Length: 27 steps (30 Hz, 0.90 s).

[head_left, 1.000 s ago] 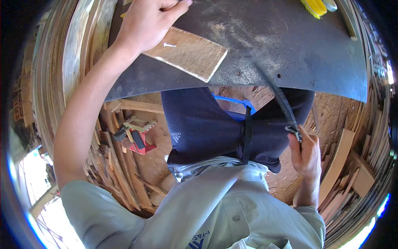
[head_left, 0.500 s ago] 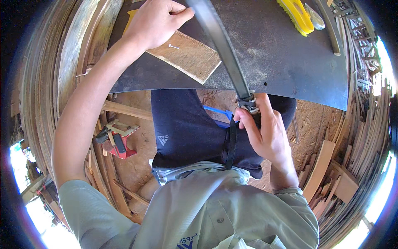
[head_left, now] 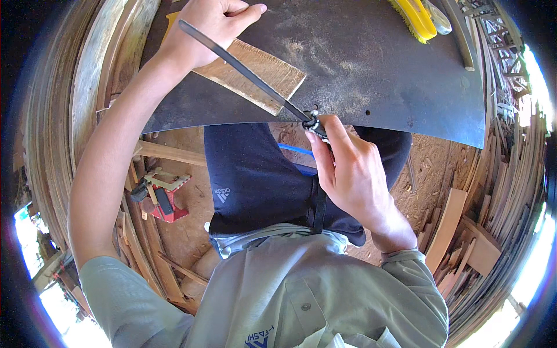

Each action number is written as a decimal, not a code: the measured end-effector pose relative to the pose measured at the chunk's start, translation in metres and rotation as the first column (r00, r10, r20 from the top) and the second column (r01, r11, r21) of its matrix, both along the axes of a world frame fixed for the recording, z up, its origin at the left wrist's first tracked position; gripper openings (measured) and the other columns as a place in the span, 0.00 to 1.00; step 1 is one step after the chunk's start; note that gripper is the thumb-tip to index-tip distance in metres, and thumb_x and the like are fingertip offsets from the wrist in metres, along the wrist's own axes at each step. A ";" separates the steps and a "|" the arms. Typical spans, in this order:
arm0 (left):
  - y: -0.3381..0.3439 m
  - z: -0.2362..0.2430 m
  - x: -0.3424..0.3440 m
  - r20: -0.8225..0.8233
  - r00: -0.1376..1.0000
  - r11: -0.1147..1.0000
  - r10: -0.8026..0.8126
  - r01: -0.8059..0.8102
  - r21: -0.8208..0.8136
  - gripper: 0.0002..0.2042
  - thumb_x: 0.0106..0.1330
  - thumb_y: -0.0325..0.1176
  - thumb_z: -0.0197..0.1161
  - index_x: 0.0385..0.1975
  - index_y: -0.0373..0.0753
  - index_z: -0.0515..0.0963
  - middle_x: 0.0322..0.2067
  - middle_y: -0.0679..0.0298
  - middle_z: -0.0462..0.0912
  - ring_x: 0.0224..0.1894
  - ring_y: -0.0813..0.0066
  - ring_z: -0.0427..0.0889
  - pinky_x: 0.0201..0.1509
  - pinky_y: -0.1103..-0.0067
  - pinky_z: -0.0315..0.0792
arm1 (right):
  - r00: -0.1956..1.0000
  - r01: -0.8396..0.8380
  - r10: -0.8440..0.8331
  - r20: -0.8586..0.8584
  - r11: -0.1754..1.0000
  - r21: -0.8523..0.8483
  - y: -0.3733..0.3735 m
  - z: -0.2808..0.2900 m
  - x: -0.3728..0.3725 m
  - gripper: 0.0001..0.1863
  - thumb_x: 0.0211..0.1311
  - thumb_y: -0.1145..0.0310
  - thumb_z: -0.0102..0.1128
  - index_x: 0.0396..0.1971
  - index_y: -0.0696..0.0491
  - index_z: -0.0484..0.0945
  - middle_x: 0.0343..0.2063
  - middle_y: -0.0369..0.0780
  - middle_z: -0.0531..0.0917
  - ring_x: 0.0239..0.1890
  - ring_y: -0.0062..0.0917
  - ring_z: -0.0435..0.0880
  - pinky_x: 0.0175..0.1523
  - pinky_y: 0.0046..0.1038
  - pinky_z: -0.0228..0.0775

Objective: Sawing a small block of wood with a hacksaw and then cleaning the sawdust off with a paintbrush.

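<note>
My right hand (head_left: pixel 354 165) is closed around the dark grip of a long, narrow metal blade (head_left: pixel 249 76); its exact kind I cannot make out. From the grip the blade slants up to the left, passing in front of a wooden board (head_left: pixel 272 72) and my left wrist. Curled fingers close my left hand (head_left: pixel 203 29) over the board's upper left part, with the thumb sticking out to the right. Anything inside those fingers is hidden. The board lies at an angle on a dark metal tabletop (head_left: pixel 400 87). A bit of yellow shows behind my left hand.
A yellow brush (head_left: pixel 415 20) and a rounded stick (head_left: pixel 459 35) lie at the table's far right. Long planks (head_left: pixel 96 58) are stacked on the left, wood strips (head_left: pixel 505 203) on the right. Below left, a red container (head_left: pixel 171 209) with tools stands on the floor.
The blade has swung left and turned from its broad face to a narrow edge. My right hand moved up and left with it. My left hand has shifted slightly left.
</note>
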<state>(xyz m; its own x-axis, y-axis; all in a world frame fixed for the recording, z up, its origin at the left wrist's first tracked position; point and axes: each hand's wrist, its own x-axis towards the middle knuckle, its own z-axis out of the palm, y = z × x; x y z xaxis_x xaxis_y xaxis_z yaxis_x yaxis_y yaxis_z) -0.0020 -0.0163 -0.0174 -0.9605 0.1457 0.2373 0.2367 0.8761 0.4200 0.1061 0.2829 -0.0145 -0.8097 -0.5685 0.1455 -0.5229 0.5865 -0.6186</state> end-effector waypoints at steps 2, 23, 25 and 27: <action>0.000 0.000 0.000 -0.004 1.000 1.000 -0.021 0.021 0.011 0.30 0.77 0.47 0.63 0.18 0.30 0.64 0.15 0.63 0.53 0.20 0.78 0.53 0.27 0.70 0.54 | 1.000 0.001 -0.001 -0.002 1.000 0.018 0.000 0.002 0.000 0.10 0.75 0.64 0.60 0.41 0.53 0.71 0.22 0.42 0.80 0.22 0.41 0.84 0.24 0.41 0.75; 0.021 0.030 0.009 0.102 0.987 0.992 0.123 -0.124 -0.002 0.25 0.74 0.38 0.66 0.15 0.29 0.72 0.10 0.58 0.64 0.15 0.79 0.61 0.24 0.68 0.59 | 1.000 -0.002 0.004 -0.021 0.997 0.078 -0.010 0.007 -0.001 0.08 0.75 0.68 0.62 0.44 0.54 0.73 0.18 0.44 0.78 0.19 0.38 0.81 0.24 0.39 0.69; 0.021 0.029 0.009 0.111 0.986 0.992 0.126 -0.126 -0.009 0.25 0.74 0.38 0.67 0.15 0.29 0.72 0.10 0.58 0.64 0.15 0.79 0.61 0.24 0.68 0.59 | 1.000 -0.002 0.003 -0.015 0.997 0.072 -0.010 0.006 -0.002 0.09 0.75 0.68 0.62 0.44 0.54 0.73 0.18 0.44 0.77 0.19 0.38 0.81 0.24 0.39 0.68; 0.023 0.029 0.009 0.099 0.983 0.988 0.157 -0.156 -0.017 0.25 0.74 0.39 0.67 0.15 0.29 0.73 0.10 0.58 0.65 0.15 0.78 0.62 0.25 0.68 0.61 | 0.999 -0.031 0.032 -0.019 0.998 0.050 -0.009 0.005 -0.003 0.10 0.75 0.64 0.59 0.43 0.52 0.69 0.21 0.42 0.78 0.20 0.42 0.83 0.23 0.41 0.74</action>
<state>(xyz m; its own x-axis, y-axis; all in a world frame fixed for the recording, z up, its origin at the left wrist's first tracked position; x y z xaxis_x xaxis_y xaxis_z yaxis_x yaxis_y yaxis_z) 0.0071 0.0069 0.0120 -0.9903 -0.0063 0.1389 0.0540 0.9030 0.4262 0.1028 0.2738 -0.0096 -0.7884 -0.6009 0.1317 -0.5534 0.5992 -0.5785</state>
